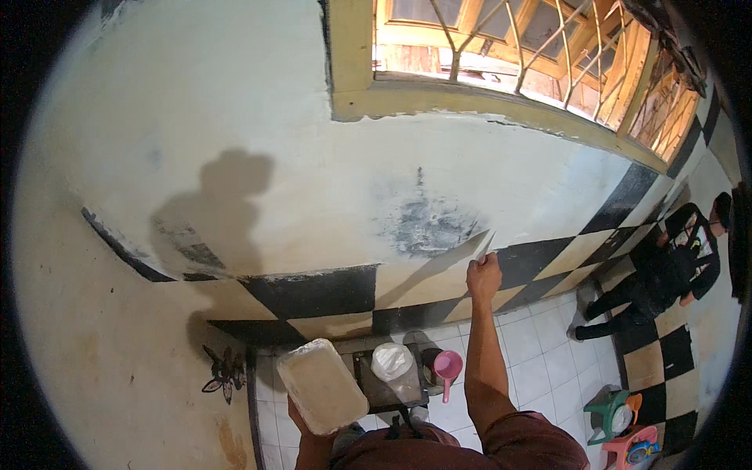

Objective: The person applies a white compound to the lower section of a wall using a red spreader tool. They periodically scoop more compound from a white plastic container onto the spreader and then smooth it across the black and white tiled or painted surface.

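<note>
My right hand (484, 277) is closed around a putty knife (486, 244). Its thin blade points up at the wall, close to a dark grey patch (431, 222) in the white coating; whether it touches cannot be made out. At the lower left, my left hand (298, 417) grips a shallow rectangular tray (323, 385) by its near-left edge. Pale residue coats the tray's inside and rim. Most of the left hand's fingers are hidden beneath the tray.
Below the tray's right side stand a white plastic bag (392, 362) and a pink dipper (447, 365). A barred window (501, 102) is above. Another person (662, 274) stands at the right, near green (603, 411) and pink stools (627, 448).
</note>
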